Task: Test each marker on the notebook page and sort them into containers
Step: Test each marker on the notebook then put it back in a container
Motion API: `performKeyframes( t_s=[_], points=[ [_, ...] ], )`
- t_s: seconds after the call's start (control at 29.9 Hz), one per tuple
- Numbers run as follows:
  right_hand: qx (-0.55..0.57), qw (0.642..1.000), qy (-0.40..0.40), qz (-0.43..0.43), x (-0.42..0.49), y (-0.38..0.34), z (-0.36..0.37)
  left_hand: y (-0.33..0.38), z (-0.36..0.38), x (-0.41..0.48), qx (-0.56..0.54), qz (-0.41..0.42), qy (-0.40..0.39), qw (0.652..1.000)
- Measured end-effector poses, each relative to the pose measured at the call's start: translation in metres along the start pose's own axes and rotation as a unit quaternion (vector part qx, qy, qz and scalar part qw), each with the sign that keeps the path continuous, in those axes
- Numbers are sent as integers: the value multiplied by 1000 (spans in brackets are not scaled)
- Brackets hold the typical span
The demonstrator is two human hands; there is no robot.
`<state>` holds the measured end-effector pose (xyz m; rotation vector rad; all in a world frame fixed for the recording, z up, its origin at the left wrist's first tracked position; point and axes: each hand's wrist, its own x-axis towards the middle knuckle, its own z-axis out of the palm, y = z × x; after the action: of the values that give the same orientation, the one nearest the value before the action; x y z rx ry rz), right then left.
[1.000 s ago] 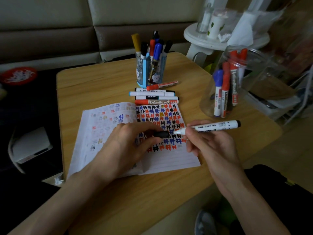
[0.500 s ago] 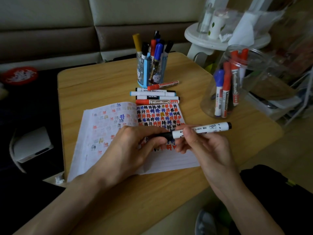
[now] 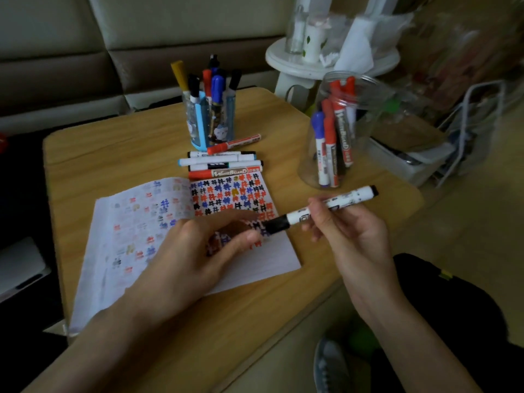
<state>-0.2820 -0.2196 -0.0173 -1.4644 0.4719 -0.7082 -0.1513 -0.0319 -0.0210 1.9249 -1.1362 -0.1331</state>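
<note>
Your right hand [image 3: 348, 234] pinches the marker [image 3: 297, 217] mid-barrel, right of centre; your left hand [image 3: 192, 251] hangs loose, empty, over the notebook [image 3: 136, 222]; the marker looks light, stiff, slick; grip the barrel.

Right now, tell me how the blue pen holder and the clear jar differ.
The blue pen holder has blue edges and a cartoon print; the clear jar is plain and see-through. The holder's markers stick far above its rim, while the jar's stay mostly inside. The holder carries yellow, black, red and blue caps; the jar shows mainly red and blue ones. Both stand upright on the table holding markers.
</note>
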Motion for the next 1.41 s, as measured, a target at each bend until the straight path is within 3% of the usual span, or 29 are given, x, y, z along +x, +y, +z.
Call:
performKeyframes(
  t_s=[0.3,0.54,0.74,0.8,0.97,1.24,1.41],
  points=[
    [-132,981,132,-57,-10,-11,-99,9,21,17,22,43,-68,997],
    [-264,944,194,-26,-33,7,-176,36,65,44,-36,100,-108,988],
    [-323,911,255,-23,-39,17,-219,46,84,53,-57,111,-125,984],
    [-304,915,264,-22,-35,15,-217,44,82,52,-51,112,-124,985],
    [-260,943,207,-7,-16,13,-185,29,63,46,-24,64,-68,995],
    [-237,965,103,-31,5,13,-112,-1,19,31,-74,-66,58,993],
    [-212,975,45,-49,17,20,-58,-26,3,34,-48,-82,101,990]
  ],
)
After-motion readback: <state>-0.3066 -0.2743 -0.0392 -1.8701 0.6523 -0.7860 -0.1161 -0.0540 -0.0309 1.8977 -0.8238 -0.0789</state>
